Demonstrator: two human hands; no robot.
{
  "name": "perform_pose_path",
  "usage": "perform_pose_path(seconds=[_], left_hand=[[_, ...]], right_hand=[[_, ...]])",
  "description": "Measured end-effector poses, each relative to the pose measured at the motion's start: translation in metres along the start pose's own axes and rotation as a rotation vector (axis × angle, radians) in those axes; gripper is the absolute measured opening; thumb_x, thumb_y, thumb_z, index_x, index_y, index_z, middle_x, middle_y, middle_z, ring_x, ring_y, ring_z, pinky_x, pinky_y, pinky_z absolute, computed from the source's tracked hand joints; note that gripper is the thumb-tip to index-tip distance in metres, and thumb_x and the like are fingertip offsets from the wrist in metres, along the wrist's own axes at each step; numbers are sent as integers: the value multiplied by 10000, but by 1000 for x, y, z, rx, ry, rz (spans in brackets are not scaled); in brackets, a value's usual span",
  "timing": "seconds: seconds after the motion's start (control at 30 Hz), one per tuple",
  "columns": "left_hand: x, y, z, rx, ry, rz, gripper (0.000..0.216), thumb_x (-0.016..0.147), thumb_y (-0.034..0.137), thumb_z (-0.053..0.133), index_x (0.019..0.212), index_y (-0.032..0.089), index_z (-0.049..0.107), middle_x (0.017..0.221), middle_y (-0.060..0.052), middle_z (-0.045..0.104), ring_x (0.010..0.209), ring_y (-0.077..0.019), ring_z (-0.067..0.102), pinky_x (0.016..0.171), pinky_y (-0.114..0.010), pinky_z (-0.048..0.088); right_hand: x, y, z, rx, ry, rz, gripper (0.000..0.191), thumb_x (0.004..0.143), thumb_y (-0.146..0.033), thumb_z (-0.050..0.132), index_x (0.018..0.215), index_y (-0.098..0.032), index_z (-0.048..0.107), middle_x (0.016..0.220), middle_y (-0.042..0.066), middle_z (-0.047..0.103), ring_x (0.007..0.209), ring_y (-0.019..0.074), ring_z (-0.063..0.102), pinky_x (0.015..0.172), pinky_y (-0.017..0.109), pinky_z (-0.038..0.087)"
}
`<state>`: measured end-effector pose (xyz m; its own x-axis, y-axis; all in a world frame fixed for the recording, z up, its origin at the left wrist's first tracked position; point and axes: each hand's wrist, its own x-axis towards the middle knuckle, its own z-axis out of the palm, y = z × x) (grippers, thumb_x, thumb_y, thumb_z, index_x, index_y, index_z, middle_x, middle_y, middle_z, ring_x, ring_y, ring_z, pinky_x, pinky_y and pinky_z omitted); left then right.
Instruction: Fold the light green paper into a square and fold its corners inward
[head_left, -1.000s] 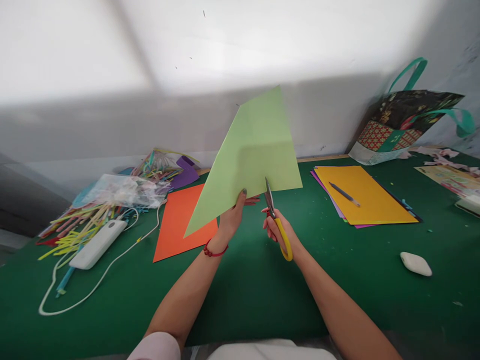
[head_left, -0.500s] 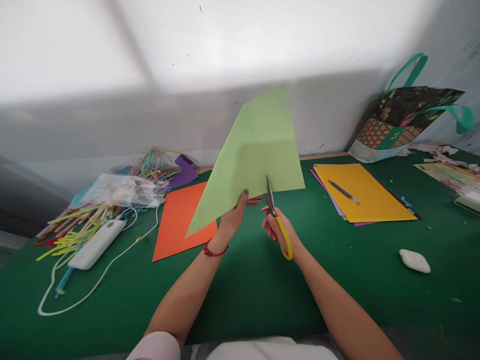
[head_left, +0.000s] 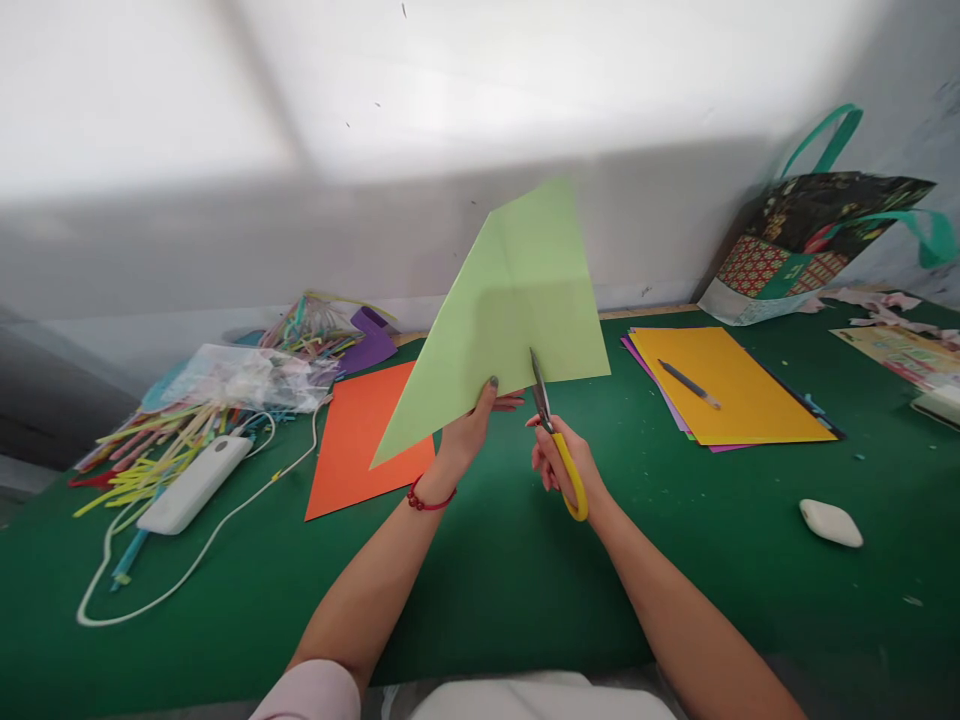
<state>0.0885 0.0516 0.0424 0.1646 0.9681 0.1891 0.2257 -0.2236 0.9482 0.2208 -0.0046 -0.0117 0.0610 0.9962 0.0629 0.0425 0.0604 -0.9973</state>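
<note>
A light green sheet of paper [head_left: 502, 300] is held up above the table, tilted away from me. My left hand [head_left: 469, 428] pinches its lower edge, thumb on the near face and fingers behind the sheet. Scissors with yellow handles [head_left: 571, 478] are gripped in my right hand [head_left: 564, 455]. One blade lies over the paper's near face, reaching in from the lower edge to the right of my left thumb; the other blade is largely hidden. Under the sheet's left part lies an orange sheet of paper [head_left: 352, 450] on the green table [head_left: 480, 590].
To the right, a grey pen [head_left: 688, 384] rests on a stack of coloured paper [head_left: 750, 400]. Nearby are a small white case [head_left: 831, 523] and a patterned bag [head_left: 802, 250]. On the left are a white power bank [head_left: 196, 485] with a cable and a heap of coloured strips [head_left: 142, 470].
The top of the green paper has dipped slightly and a faint crease shows there. My right hand's fingers have shifted a little on the scissors; the left hand keeps its hold.
</note>
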Motion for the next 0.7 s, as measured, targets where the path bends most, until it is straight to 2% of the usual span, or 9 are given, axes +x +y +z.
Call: perform_pose_path(seconds=[0.53,0.7], left_hand=[[2,-2,0,-36,-19,-5,412,883,445,392,806,191,707,855,-64,753,765,-217,715,832,-338,567],[2,-4,0,-79,-23,-17,392,881,427,401,800,191,704,846,-62,753,772,-212,716,840,-330,561]], right_hand=[[-2,-7,-3,-79,47,7,438,762,-639,524,880,-218,535,436,-84,438,291,77,374,293,204,329],[-4,-9,0,-110,52,2,410,792,-625,497,848,-220,525,428,-83,436,281,84,389,292,208,341]])
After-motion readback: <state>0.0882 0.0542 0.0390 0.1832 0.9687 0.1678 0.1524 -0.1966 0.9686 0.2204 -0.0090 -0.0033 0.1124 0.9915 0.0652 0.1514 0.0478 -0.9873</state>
